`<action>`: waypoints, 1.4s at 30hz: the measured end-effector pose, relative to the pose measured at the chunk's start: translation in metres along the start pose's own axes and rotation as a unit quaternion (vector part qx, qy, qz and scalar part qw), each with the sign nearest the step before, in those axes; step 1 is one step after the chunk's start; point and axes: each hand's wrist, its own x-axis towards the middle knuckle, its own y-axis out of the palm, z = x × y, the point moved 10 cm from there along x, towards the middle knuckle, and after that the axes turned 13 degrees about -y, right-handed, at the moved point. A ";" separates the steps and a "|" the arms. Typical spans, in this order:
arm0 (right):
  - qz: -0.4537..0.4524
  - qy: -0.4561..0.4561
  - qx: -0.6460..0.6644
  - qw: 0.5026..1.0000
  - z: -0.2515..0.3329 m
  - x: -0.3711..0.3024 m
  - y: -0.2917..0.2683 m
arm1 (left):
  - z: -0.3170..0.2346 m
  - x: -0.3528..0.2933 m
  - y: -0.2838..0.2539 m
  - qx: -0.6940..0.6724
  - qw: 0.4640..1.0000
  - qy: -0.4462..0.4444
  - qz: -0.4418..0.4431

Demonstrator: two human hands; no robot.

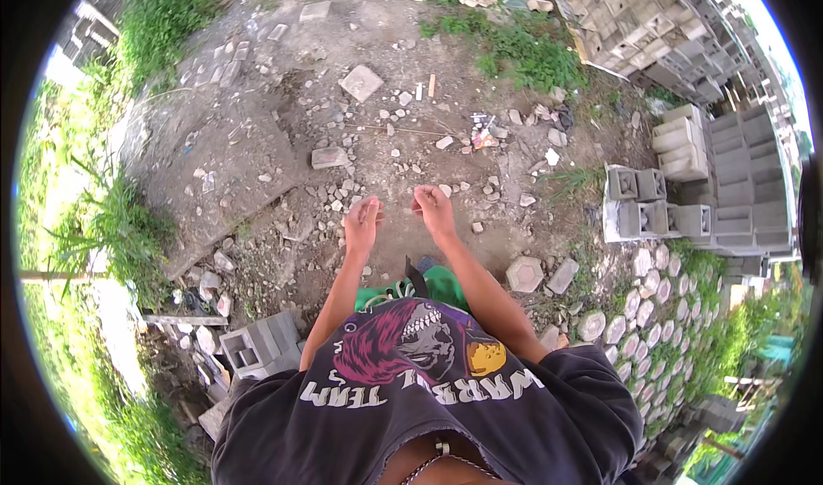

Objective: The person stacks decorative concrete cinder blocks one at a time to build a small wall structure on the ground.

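Both my forearms reach forward over the rough ground, and the hands hang apart from each other in front of my waist. My left hand (363,221) has its fingers curled in toward the thumb, and nothing shows in it. Just to the right, my right hand (435,211) is bent in a similar loose fist, also with nothing visible in it. Neither one touches anything. Small loose stones (341,200) lie on the dirt beyond and below them. A rectangular block (330,158) rests on the ground ahead of the left one.
Grey hollow blocks (636,219) stand stacked at the right. Hexagonal pavers (525,274) lie nearby, with several more spread at the lower right. A squarish slab (361,83) and litter (486,134) lie ahead. Another hollow block (261,345) is beside me at the left.
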 end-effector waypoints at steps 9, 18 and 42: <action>-0.203 -0.047 0.061 0.976 0.017 0.018 -0.190 | -0.021 0.039 0.203 0.089 0.980 -0.015 0.179; -0.373 -0.041 0.069 0.924 0.019 -0.003 -0.310 | -0.008 0.051 0.351 0.172 0.931 -0.062 0.317; -0.662 -0.051 0.078 0.744 0.097 0.026 -0.612 | -0.022 0.038 0.821 0.295 0.757 -0.068 0.579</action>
